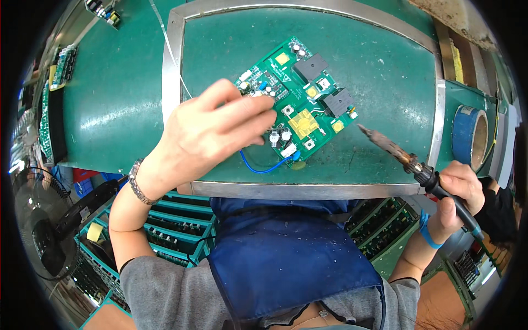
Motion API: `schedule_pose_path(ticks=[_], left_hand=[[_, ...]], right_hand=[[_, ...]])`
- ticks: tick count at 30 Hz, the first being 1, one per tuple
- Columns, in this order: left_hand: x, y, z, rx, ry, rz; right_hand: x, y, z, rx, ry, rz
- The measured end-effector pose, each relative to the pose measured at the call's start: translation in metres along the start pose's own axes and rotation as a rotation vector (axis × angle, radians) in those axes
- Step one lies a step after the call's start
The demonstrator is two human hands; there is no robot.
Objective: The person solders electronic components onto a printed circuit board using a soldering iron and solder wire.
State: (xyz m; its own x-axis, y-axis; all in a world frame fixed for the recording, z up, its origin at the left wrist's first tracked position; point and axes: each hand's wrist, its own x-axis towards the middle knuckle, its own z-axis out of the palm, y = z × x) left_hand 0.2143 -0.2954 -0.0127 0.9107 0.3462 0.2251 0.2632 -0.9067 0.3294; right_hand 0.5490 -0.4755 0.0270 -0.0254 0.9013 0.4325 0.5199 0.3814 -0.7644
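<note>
The circuit board (pixel 293 103) lies on the green table (pixel 385 71), a blue wire (pixel 264 171) curving at its near side. Your left hand (pixel 203 126) bends over its left part, whether pinching anything I cannot tell; your right hand (pixel 461 191) grips a soldering iron (pixel 416 168), tip right of the board.

A navy apron (pixel 297 264) covers a grey shirt (pixel 170 289) at six o'clock; metal bracelet (pixel 137 183) sits at nine, blue wristband (pixel 426 229) at four, pendant (pixel 323 313) at five.
</note>
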Motion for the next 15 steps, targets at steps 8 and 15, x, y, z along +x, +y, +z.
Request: schedule_pose_path(ticks=[8,15], left_hand=[[0.004,-0.002,0.000,0.343,0.208,0.462],[0.065,0.029,-0.029,0.195,0.345,0.338]], right_hand=[[-0.070,-0.008,-0.002,0.058,0.266,0.070],[-0.090,-0.015,-0.007,0.191,0.461,0.047]])
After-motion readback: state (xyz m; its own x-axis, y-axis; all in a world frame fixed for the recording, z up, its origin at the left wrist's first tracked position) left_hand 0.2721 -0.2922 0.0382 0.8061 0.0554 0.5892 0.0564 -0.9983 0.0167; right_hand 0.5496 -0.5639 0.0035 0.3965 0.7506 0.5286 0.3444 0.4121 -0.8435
